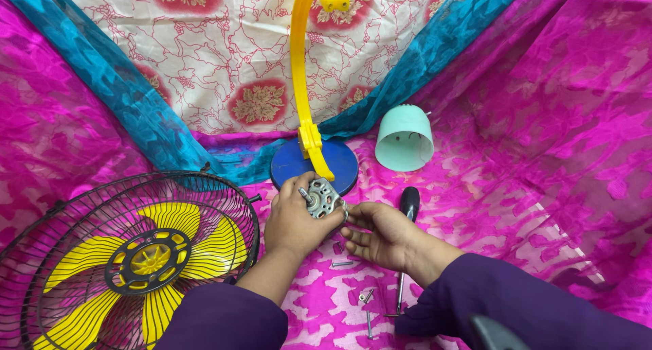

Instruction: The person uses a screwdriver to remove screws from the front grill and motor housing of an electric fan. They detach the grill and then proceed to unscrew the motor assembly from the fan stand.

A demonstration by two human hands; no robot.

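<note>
My left hand [293, 219] grips a small silver fan motor [322, 199] with its shaft pointing left. My right hand [380, 233] touches the motor's right side with the fingertips. The motor sits against the lower end of a curved yellow stand [299, 64] fixed on a round blue base [343, 161]. A black-handled screwdriver [409, 204] lies under my right hand, its shaft running down toward my sleeve. Loose screws [342, 263] lie on the pink cloth below my hands.
A black wire fan cage with yellow blades [136, 255] lies at the lower left. A pale green motor cover [405, 139] rests at the upper right. More screws [367, 297] lie near my sleeves. Pink, blue and floral cloth covers everything.
</note>
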